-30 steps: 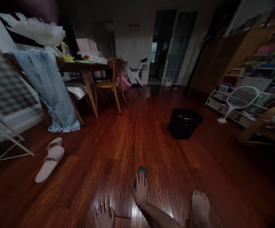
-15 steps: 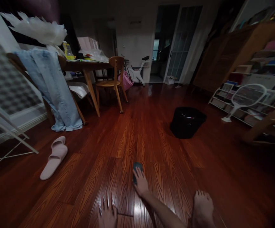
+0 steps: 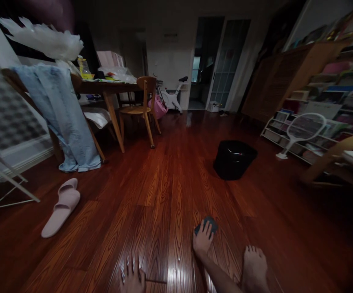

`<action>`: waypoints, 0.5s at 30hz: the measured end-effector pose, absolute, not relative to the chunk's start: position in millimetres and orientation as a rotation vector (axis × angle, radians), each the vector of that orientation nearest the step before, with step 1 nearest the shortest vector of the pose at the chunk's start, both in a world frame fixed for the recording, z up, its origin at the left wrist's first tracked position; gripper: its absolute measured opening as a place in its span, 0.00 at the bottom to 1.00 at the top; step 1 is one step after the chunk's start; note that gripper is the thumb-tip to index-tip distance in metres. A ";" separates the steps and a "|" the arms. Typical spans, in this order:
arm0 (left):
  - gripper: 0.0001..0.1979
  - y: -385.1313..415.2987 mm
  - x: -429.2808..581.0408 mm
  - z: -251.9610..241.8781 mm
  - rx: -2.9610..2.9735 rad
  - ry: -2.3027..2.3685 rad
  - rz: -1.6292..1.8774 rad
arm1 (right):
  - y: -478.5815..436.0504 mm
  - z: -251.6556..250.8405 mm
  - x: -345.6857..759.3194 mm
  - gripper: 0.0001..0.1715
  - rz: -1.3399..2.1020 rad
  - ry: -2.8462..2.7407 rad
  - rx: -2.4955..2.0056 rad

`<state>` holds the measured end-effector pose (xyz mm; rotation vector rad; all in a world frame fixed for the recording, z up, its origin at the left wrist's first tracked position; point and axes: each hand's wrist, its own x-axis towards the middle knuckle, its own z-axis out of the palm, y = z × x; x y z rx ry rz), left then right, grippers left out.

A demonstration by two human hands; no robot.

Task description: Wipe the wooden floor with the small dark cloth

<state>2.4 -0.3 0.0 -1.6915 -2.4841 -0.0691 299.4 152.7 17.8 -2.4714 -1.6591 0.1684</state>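
Observation:
My right hand (image 3: 203, 240) is closed over a dark grey-blue cloth (image 3: 214, 224) and presses it to the floor, the fingers lying across its top. The cloth looks folded or bunched; its underside is hidden. At the bottom edge of the view, my left hand (image 3: 132, 274) rests on the floorboards with its fingers spread and nothing in it. Reddish-brown wood floor (image 3: 164, 183) lies under both hands. My bare foot (image 3: 255, 266) stands to the right of my right forearm.
A black bin (image 3: 235, 159) stands ahead on the right. One pink slipper (image 3: 60, 207) lies at left, near a chair draped with jeans (image 3: 62, 118). Farther off are a wooden chair (image 3: 147, 110), a table and an exercise bike. A white racket (image 3: 304, 130) leans by the shelves.
My right hand has swept the cloth to the right across the floor, and the cloth now lies turned at a slant. My left hand stays flat on the floor. The view has shifted slightly.

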 end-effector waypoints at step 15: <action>0.30 1.3 7.1 1.4 -1.650 -2.472 -0.072 | 110.7 42.7 180.1 0.47 0.765 -2.511 -1.456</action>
